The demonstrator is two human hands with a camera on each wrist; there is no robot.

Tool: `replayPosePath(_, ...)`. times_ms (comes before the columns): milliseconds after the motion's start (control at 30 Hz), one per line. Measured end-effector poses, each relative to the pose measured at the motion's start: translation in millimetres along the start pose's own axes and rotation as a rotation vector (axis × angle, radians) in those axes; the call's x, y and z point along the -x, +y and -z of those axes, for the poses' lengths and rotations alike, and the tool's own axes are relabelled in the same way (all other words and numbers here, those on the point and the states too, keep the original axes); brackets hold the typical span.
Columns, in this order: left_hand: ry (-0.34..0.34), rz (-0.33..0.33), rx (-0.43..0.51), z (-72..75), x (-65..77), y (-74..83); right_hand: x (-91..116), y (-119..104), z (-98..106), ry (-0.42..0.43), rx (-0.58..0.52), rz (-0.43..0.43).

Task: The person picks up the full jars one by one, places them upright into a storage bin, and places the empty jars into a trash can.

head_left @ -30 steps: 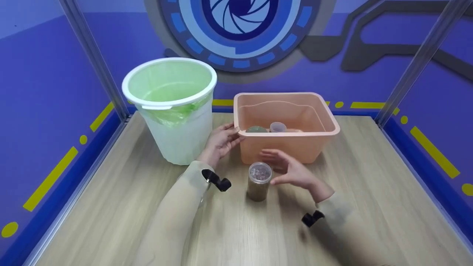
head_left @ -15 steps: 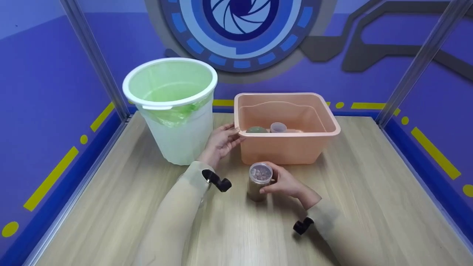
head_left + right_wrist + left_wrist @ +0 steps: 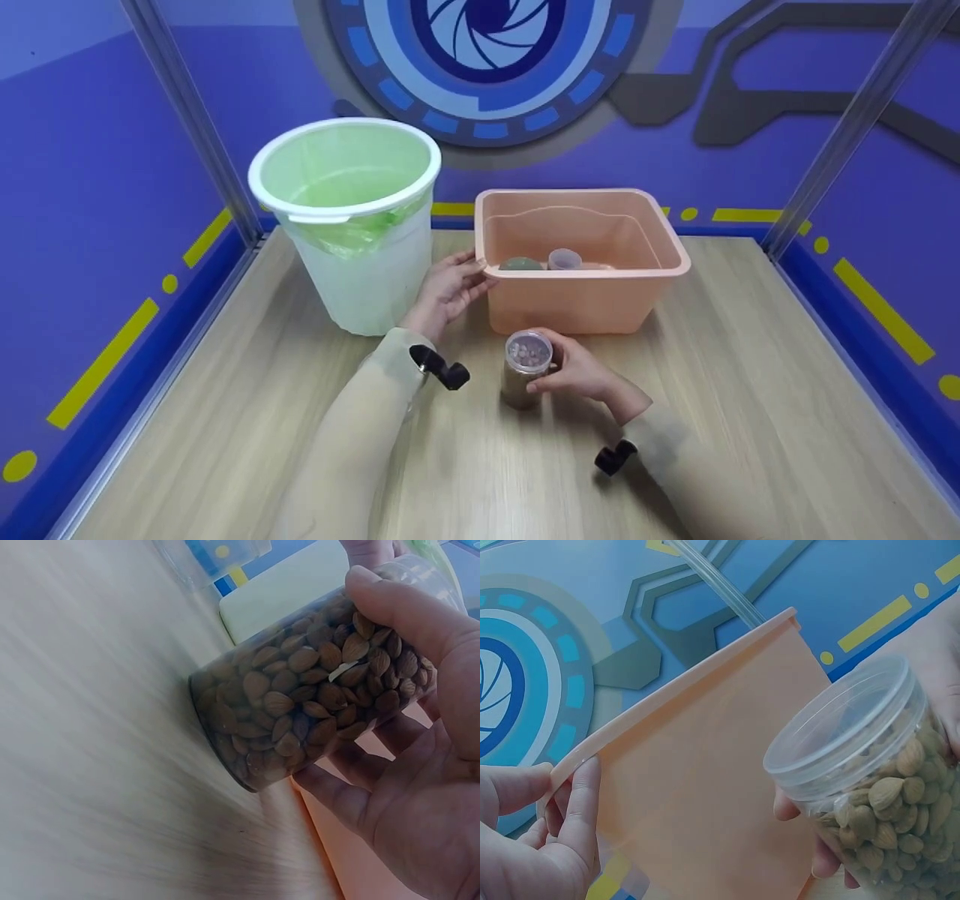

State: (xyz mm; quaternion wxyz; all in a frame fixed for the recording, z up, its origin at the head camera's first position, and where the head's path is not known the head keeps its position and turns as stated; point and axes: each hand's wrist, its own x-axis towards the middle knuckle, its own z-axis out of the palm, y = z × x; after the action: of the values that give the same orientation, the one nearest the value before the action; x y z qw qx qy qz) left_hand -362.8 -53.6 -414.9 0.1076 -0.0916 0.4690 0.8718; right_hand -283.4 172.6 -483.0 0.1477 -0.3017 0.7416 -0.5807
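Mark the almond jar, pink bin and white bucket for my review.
Almond jar (image 3: 311,690), right wrist view: middle of its clear side.
Pink bin (image 3: 570,301), head view: its front wall.
White bucket (image 3: 371,291), head view: front of its outer wall.

Green item (image 3: 521,264) and pale cup (image 3: 565,259), bottoms out of sight behind the tub wall (image 3: 570,304)

Cream long sleeves (image 3: 352,442), greyish near cuffs (image 3: 394,351); black angular wrist cameras (image 3: 453,375).
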Motion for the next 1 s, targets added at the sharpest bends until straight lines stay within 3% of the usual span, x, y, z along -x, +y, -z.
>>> replayPosePath(267,-0.001,0.015,0.015,2.5,1.6,0.7,-4.1,4.6,14.4,0.004,-0.074,0.052)
replayPosePath(533,0.014,0.012,0.002,1.1,1.2,2.7,-13.3,-68.0,55.8,0.120,-0.097,0.174)
replayPosePath(700,0.015,0.015,-0.011,0.7,1.4,1.4,-24.2,-110.0,89.8,0.268,-0.143,0.253)
replayPosePath(800,0.014,0.015,-0.015,0.3,1.3,0.4,-32.4,-122.9,114.3,0.402,-0.081,0.257)
replayPosePath(1000,0.013,0.016,-0.005,0.0,0.5,0.8,-53.4,-113.6,158.8,0.625,0.079,0.099)
